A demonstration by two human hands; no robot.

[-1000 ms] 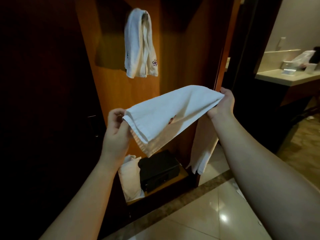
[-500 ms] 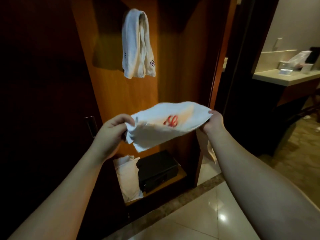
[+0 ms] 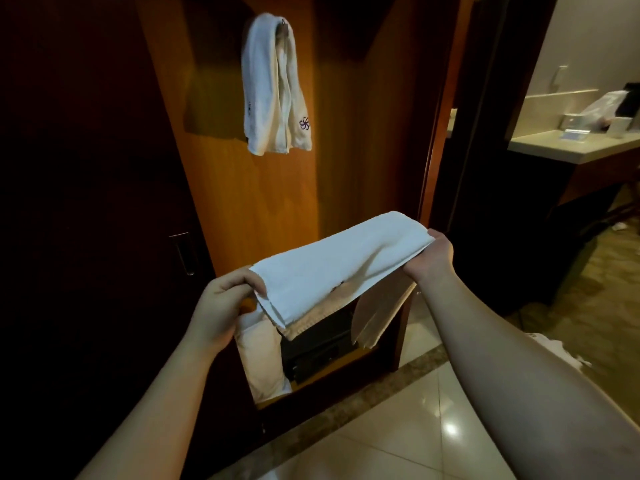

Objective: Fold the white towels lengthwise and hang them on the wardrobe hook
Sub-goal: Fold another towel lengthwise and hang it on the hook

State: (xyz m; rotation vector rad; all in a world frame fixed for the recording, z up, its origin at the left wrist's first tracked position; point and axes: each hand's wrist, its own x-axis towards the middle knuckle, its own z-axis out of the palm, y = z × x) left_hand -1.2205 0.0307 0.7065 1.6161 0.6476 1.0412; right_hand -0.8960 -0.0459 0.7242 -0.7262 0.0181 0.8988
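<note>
I hold a white towel [image 3: 332, 268] stretched out in front of the open wardrobe, folded over into a long strip. My left hand [image 3: 225, 303] pinches its near left end. My right hand [image 3: 431, 256] grips the far right end, and a loose flap hangs down below that hand. Higher up, another white towel [image 3: 273, 88] with a purple emblem hangs folded over the wardrobe hook [image 3: 282, 24], which it almost wholly hides.
A dark safe box [image 3: 318, 351] and a white bag [image 3: 259, 358] sit on the wardrobe's bottom shelf. A dark wardrobe door with a handle [image 3: 183, 252] stands at the left. A vanity counter [image 3: 571, 147] with small items is at the right. Glossy floor tiles lie below.
The towel was drawn out longer between my hands and turned over, so its red emblem no longer shows. Both hands sank lower in the view.
</note>
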